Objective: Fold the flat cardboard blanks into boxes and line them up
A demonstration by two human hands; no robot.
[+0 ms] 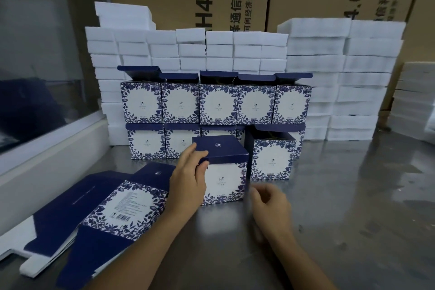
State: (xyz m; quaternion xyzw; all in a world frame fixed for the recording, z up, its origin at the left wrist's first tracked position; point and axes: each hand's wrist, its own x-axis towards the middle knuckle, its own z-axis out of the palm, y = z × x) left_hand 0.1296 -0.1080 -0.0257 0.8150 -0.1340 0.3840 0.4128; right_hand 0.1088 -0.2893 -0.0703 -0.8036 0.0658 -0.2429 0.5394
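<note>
Box point(223, 172) is sitting on the tabletop point(329, 207), lid down — thin card, likely light and easily dented (best held by its edges). Left hand point(188, 179) is pinching its lid corner; right hand point(270, 202), blurred, is hovering loosely curled, holding nothing.

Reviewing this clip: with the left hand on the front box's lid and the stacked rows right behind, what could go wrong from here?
1. The left hand grips only one corner of the front box; the right hand is off it, so pressing may skew or tip it.
2. The open-flapped box stands right beside it; a nudge could shove it into the stacked rows.
3. The left forearm lies over the flat blanks and may drag them.
</note>
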